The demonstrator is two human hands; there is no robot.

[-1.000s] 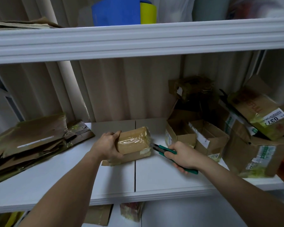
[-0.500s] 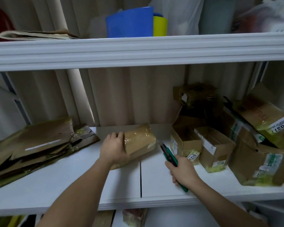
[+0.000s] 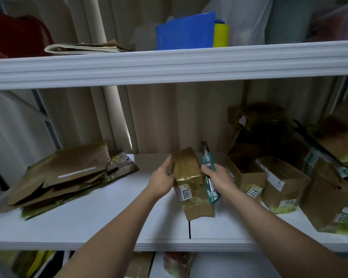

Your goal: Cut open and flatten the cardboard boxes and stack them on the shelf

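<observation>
The left hand is gripping the box mid-shelf, its long axis running front to back. The right hand is holding the cutter flat along the box's right side, blade pointing rearward.

Left hand fingers hidden behind taped box; grip on far side not visible. Cutter middle covered by right hand; blade tip too blurred to tell whether out. Flattened cardboard stack left of left hand: near edge smeared, sheet count unclear. Boxes right of right hand cut off by frame edge; label digits partly unreadable. Items below shelf cropped, unidentifiable.
</observation>
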